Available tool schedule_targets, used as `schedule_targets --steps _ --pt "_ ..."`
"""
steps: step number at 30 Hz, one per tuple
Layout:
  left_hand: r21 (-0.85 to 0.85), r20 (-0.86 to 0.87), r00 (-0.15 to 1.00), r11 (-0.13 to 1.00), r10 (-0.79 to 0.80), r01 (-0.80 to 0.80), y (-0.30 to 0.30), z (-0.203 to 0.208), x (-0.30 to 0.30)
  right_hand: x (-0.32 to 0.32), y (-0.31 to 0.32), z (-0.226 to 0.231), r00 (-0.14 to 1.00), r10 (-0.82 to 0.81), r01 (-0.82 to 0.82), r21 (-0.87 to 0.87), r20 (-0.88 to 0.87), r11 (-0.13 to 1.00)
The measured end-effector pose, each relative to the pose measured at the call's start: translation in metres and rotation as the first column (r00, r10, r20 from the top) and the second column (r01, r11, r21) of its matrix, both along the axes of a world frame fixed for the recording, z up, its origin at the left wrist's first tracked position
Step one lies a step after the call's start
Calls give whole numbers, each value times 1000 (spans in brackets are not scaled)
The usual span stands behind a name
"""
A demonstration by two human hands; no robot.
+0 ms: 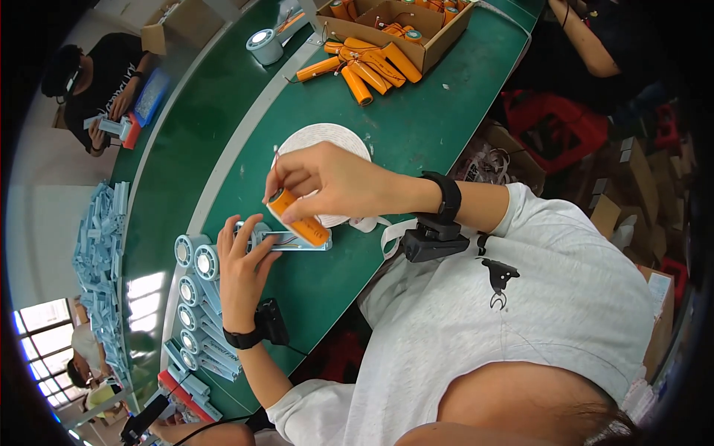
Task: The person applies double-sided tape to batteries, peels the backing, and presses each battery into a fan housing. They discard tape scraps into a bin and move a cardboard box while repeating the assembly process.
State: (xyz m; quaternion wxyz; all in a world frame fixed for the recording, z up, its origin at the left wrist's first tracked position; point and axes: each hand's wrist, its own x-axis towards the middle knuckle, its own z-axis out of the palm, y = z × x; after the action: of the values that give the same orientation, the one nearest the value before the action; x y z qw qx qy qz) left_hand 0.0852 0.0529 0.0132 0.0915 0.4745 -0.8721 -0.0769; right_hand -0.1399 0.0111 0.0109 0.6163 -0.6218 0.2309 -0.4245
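An orange cylindrical battery (303,221) is pinched between the fingers and thumb of my right hand (320,182), tilted over an open light-blue fan housing (316,244). Between that hand's raised fingertips a short thin wire end shows. My left hand (243,271) grips the round end of the housing, its fingers spread over it and its thumb along the near side. Most of the round end is hidden under these fingers. Just beyond the right hand lies a roll of white tape or padding (327,135), partly covered by the hand.
Several light-blue handheld fans (190,317) lie in a row left of my left hand. Orange batteries (364,67) with wires are heaped beside a cardboard box (439,44) of more. A metal rail crosses the green table (416,126). Co-workers sit across and nearby.
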Motion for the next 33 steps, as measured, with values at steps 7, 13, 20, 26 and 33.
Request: schedule_targets --steps 7,13,20,26,33 --pt "1 -242 965 995 100 -103 12 -13 -22 -2 18 -2 973 -11 -54 -279 -228 959" --pt "254 -647 696 949 311 -188 10 -12 -32 3 19 -23 957 -159 -32 -635 -241 772" --pt "111 -585 780 974 223 -196 4 -12 -34 7 7 -12 932 77 -194 -308 -354 931" --pt "56 -547 822 987 154 -148 -3 -13 -30 3 2 -32 985 -76 18 -354 -153 935" --pt "39 -487 856 984 173 -176 -3 -10 -28 3 5 -47 996 -75 84 -366 37 927"
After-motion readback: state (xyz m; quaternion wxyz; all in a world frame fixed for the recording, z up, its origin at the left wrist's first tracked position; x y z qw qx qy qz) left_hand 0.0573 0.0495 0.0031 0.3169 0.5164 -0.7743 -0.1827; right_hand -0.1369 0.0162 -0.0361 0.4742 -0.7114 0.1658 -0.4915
